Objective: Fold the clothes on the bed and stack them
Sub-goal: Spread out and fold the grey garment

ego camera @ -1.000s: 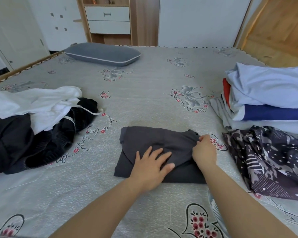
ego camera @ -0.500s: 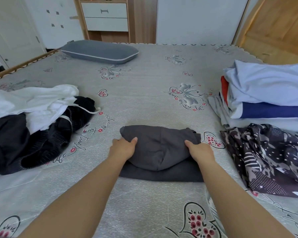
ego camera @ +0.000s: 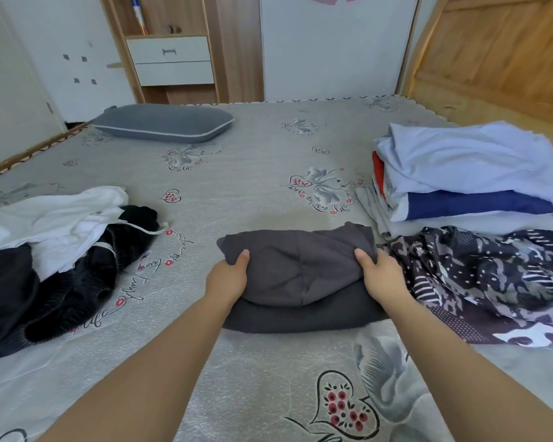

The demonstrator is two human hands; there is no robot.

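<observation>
- Your left hand (ego camera: 227, 279): grips the left edge of the dark grey garment (ego camera: 297, 275), thumb on top, fingers tucked under the cloth. A second ago it lay flat on the fabric, smoothing it.
- Your right hand (ego camera: 380, 275): grips the right edge the same way; earlier it pinched the upper fold.
- Dark grey garment: folded into a compact bundle, near middle of the bed (ego camera: 253, 173), between both hands. Far edge sits higher than before, so the bundle appears to be coming off the bed; folding reads as finished, stacking as the next step.
- Patterned dark garment (ego camera: 492, 282): unfolded, just right of the bundle.
- Black and white heap (ego camera: 55, 247): unfolded, well apart to your left; more folding remains.
- Folded stack (ego camera: 466, 177): pale blue on top, far right; likely destination for the bundle.
- Grey pillow (ego camera: 163, 124): far left end of the bed.
</observation>
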